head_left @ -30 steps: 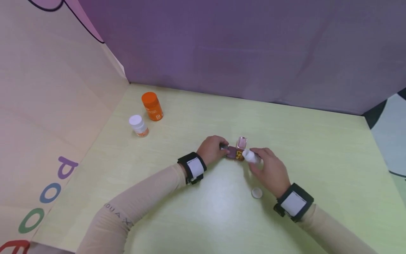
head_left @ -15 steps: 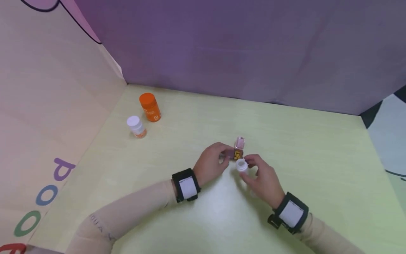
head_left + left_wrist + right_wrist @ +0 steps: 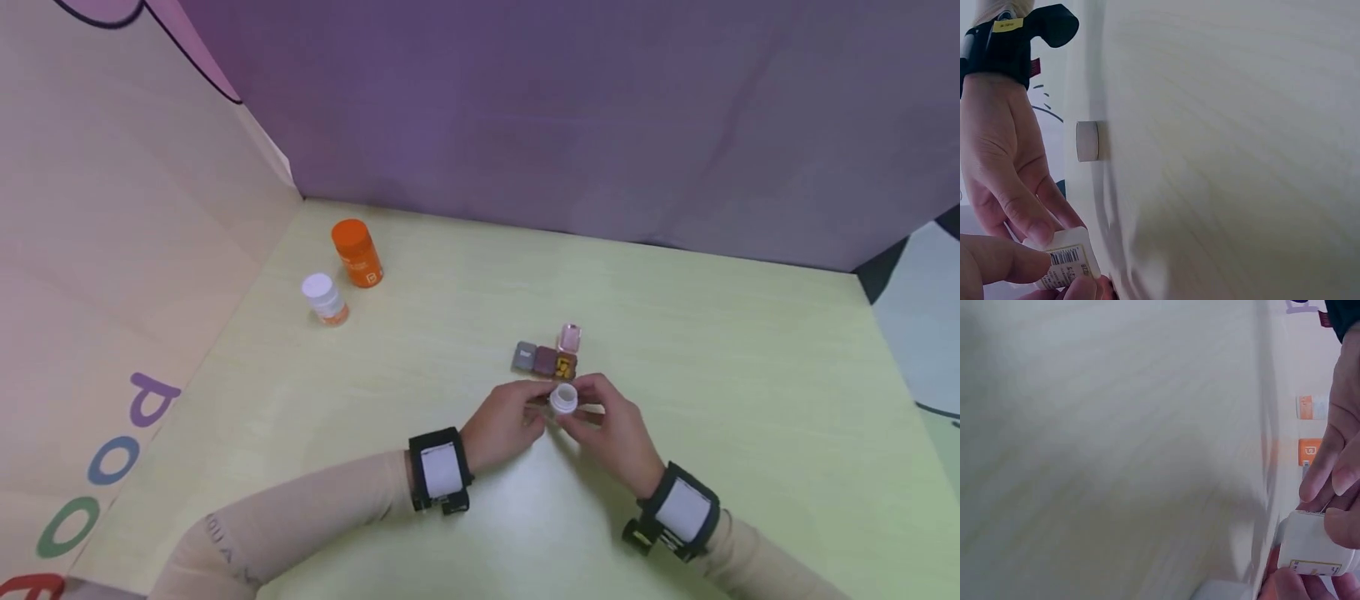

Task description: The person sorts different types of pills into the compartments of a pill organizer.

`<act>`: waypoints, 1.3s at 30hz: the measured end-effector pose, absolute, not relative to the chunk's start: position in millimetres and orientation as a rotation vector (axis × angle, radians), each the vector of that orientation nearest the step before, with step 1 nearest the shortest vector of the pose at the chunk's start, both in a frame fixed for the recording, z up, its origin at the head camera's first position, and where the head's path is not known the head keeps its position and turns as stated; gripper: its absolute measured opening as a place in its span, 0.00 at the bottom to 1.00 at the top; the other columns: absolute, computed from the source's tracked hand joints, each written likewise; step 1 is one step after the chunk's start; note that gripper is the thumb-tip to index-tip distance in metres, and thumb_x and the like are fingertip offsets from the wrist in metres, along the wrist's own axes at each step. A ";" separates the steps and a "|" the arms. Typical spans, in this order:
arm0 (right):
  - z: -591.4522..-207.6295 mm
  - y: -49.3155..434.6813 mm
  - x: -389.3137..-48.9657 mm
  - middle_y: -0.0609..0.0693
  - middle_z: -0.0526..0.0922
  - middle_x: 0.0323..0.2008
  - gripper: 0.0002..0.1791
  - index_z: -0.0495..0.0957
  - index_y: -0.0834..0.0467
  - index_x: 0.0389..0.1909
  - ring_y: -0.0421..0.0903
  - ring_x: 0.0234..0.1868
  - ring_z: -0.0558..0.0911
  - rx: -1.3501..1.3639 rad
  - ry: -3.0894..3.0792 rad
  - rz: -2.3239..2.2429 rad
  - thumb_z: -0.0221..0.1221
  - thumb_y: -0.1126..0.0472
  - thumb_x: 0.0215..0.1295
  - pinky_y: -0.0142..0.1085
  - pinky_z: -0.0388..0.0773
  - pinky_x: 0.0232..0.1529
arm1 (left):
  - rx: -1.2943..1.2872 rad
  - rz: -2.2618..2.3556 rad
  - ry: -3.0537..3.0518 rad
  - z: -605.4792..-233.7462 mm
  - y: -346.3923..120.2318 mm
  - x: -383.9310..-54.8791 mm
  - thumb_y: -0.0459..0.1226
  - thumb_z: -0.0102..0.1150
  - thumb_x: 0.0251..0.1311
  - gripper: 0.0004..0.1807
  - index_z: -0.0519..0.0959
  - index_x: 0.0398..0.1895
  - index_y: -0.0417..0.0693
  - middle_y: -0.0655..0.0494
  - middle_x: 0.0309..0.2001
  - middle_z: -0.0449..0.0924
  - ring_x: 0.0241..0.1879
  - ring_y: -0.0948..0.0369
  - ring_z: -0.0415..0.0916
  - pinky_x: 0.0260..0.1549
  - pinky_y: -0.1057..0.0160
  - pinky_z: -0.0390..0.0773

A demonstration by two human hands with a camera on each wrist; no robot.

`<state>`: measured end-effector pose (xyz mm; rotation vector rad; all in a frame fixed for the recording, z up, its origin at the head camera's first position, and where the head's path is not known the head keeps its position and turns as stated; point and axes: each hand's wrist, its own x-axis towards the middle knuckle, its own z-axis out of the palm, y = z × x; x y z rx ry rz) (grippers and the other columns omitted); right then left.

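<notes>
A small white bottle without a cap stands upright between my hands. In the right wrist view the thumb and fingers of my right hand hold the bottle by its sides. My left hand reaches its fingers to the bottle's left side; the right wrist view shows its thumb a little off the bottle. A printed label with a barcode shows in the left wrist view. Just beyond the bottle lie small square pieces: grey, maroon, brown with gold and clear pink.
A round whitish cap sits on the table near my right hand, hidden in the head view. Far left stand an orange bottle and a white-capped bottle. A purple panel closes off the back.
My left hand has left the square pieces and come toward me to the white bottle. My right hand has brought the bottle left and nearer, turning it from tilted to upright.
</notes>
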<state>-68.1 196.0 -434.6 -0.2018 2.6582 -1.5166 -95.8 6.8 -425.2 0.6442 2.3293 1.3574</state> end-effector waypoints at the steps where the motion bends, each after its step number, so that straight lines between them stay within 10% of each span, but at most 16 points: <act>1: -434.6 196.2 -67.5 0.60 0.82 0.52 0.22 0.74 0.64 0.53 0.59 0.53 0.82 -0.203 2.645 -1.525 0.68 0.75 0.59 0.45 0.84 0.50 | 0.646 1.360 2.328 -425.8 6.7 -95.1 0.23 0.59 0.64 0.26 0.73 0.67 0.36 0.44 0.63 0.78 0.57 0.53 0.81 0.54 0.65 0.79; 18: -434.2 197.4 -47.7 0.60 0.81 0.50 0.22 0.73 0.67 0.53 0.58 0.53 0.82 -0.190 2.587 -1.486 0.60 0.82 0.58 0.44 0.82 0.53 | 0.579 1.371 2.273 -429.8 3.8 -97.1 0.30 0.73 0.56 0.16 0.84 0.48 0.40 0.48 0.46 0.87 0.45 0.59 0.84 0.47 0.66 0.81; 32: -419.5 245.5 -52.5 0.46 0.80 0.41 0.27 0.81 0.56 0.49 0.44 0.42 0.78 -0.396 2.796 -0.761 0.79 0.53 0.49 0.40 0.81 0.41 | 0.555 1.296 2.274 -422.6 3.5 -100.9 0.32 0.75 0.55 0.16 0.84 0.46 0.43 0.53 0.43 0.87 0.42 0.62 0.83 0.45 0.68 0.79; 39: -423.2 243.0 -49.9 0.46 0.81 0.39 0.20 0.82 0.55 0.43 0.46 0.42 0.81 -0.388 2.777 -0.669 0.77 0.61 0.50 0.45 0.82 0.45 | 0.537 1.267 2.276 -423.8 4.7 -100.5 0.33 0.76 0.54 0.15 0.84 0.45 0.44 0.57 0.40 0.86 0.39 0.64 0.80 0.43 0.67 0.79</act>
